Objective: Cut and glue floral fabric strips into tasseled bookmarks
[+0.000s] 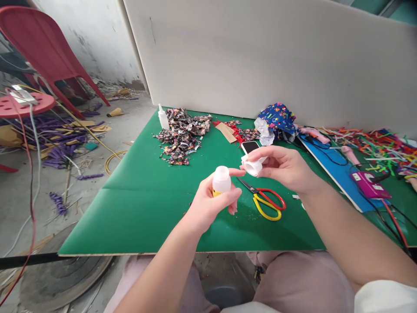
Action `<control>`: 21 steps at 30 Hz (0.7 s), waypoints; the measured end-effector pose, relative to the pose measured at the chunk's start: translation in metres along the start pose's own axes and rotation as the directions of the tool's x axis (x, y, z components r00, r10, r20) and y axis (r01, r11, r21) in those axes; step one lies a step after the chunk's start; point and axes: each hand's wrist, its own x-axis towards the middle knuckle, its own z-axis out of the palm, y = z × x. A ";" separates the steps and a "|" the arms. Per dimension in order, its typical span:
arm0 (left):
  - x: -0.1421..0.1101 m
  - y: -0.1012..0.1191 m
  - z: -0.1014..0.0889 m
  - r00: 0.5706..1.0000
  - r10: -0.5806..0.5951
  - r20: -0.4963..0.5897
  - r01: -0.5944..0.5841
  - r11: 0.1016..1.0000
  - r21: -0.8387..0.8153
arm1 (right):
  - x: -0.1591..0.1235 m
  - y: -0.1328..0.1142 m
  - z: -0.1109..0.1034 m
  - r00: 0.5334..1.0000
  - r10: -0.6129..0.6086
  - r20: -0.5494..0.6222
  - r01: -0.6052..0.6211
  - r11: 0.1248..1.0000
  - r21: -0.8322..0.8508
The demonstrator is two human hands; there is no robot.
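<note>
My left hand (211, 200) is wrapped round a small white plastic bottle (222, 177) with a yellow label, its neck uncapped and upright. Close by on the right, my right hand (276, 165) pinches a white plastic cap (253, 167), its hollow underside turned toward me. The cap and bottle are apart. Below my right hand, scissors (267, 202) with one red and one yellow handle loop lie on the green table (146, 213). Just behind the cap is a phone-like device (250, 146) with a dark screen, partly hidden by my hand.
A heap of dark patterned fabric pieces (184, 134) lies at the back left beside a white nozzle bottle (163, 117). Blue printed cloth (276, 119) sits at the back. Rightward are a blue board (335, 174), a purple corded device (370, 184) and colourful strips (384, 148).
</note>
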 end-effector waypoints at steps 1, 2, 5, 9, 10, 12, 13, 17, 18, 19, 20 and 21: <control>0.000 0.000 0.001 1.000 0.014 -0.025 -0.013 0.999 0.040 | 0.000 0.000 0.000 1.000 -0.006 -0.003 0.006 1.000 -0.011; -0.001 0.001 0.001 0.998 0.029 -0.048 -0.025 0.996 0.087 | 0.000 0.000 0.000 1.000 -0.012 -0.006 0.012 1.000 -0.020; -0.002 0.000 0.003 0.993 0.092 -0.069 -0.072 0.965 0.252 | 0.001 -0.001 0.000 1.000 -0.017 0.004 0.017 0.999 -0.036; -0.003 -0.003 0.002 0.975 0.222 -0.012 -0.181 0.826 0.534 | 0.001 -0.002 0.002 0.999 0.000 0.034 0.003 0.997 -0.081; -0.002 -0.004 0.002 0.969 0.249 0.004 -0.202 0.779 0.593 | 0.001 -0.003 0.003 0.999 0.000 0.042 0.005 0.994 -0.105; -0.001 -0.006 0.003 0.962 0.271 0.017 -0.213 0.713 0.668 | 0.001 -0.003 0.004 0.998 -0.008 0.060 0.018 0.985 -0.171; -0.001 -0.006 0.004 0.964 0.266 0.011 -0.202 0.702 0.683 | 0.000 -0.003 0.005 0.998 -0.019 0.067 0.033 0.978 -0.204; 0.000 -0.005 0.007 0.982 0.184 -0.051 -0.114 0.781 0.614 | 0.000 -0.001 0.006 0.992 -0.094 0.086 0.115 0.953 -0.280; 0.000 -0.005 0.008 0.987 0.146 -0.063 -0.086 0.823 0.562 | 0.000 0.000 0.005 0.989 -0.113 0.090 0.135 0.947 -0.292; 0.001 -0.005 0.009 0.993 0.097 -0.067 -0.052 0.868 0.494 | 0.000 0.001 0.005 0.987 -0.129 0.098 0.154 0.939 -0.309; 0.001 -0.005 0.009 0.997 0.046 -0.064 -0.016 0.911 0.413 | 0.000 0.001 0.004 0.983 -0.145 0.110 0.174 0.928 -0.330; 0.001 -0.005 0.009 0.998 -0.002 -0.056 0.021 0.945 0.327 | 0.001 0.002 0.004 0.979 -0.161 0.123 0.194 0.915 -0.354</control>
